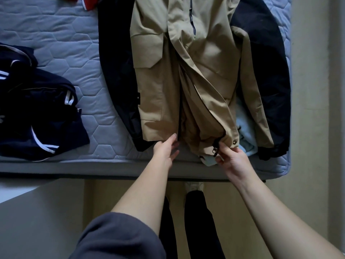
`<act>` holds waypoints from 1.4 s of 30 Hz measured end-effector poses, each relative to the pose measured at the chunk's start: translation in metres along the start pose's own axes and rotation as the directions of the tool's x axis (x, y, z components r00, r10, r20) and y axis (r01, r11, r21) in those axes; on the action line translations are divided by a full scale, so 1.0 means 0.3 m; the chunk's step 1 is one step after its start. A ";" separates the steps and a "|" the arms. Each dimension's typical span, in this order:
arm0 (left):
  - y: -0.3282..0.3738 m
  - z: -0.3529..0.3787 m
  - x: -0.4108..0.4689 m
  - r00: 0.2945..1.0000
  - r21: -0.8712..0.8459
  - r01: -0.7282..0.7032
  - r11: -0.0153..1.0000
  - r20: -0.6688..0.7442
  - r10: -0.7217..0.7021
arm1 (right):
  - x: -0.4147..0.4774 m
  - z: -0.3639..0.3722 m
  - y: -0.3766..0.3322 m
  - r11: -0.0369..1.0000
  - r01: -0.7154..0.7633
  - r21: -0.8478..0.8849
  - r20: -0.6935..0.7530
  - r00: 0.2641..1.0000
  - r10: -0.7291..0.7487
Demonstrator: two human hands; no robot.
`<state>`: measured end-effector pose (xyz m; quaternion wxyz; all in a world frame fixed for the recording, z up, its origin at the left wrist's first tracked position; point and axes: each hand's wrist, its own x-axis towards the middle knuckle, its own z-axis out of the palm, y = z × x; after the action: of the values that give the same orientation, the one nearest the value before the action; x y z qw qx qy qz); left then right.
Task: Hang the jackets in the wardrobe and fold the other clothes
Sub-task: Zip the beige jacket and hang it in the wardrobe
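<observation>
Pale floor at lower frame; the edge of a quilted grey mattress crosses the middle. Left hand, fingers nearly straight, touches the left hem of the tan jacket. Right hand pinches the right hem beside the zipper. The jacket lies unzipped up centre frame. Navy striped clothes at left, red garment at top left.

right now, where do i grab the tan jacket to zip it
Take the tan jacket by its two front hem corners from the near mattress edge: it lies open, face up, hem toward you. The right hand pinches one by the zipper pull; the left hand touches the other.
</observation>
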<state>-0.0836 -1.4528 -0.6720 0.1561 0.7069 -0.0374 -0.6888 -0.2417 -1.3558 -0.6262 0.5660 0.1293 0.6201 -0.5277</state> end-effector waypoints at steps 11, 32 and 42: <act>0.060 -0.035 -0.233 0.882 0.147 -0.417 0.897 0.302 0.361 | -0.102 0.110 0.030 0.978 0.053 -0.201 0.009 0.999 -0.053; 0.128 -0.104 -0.356 0.632 0.118 -0.759 0.640 0.367 0.683 | -0.212 0.302 0.068 0.990 -0.048 0.133 0.140 0.990 0.030; 0.128 -0.120 -0.355 0.630 0.104 -0.762 0.639 0.344 0.696 | -0.227 0.327 0.090 0.982 -0.028 0.188 0.098 0.995 0.009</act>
<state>-0.0469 -1.4545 -0.5591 0.3298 0.5414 -0.4259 -0.6455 -0.1436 -1.3934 -0.5633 0.5852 0.1627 0.5378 -0.5847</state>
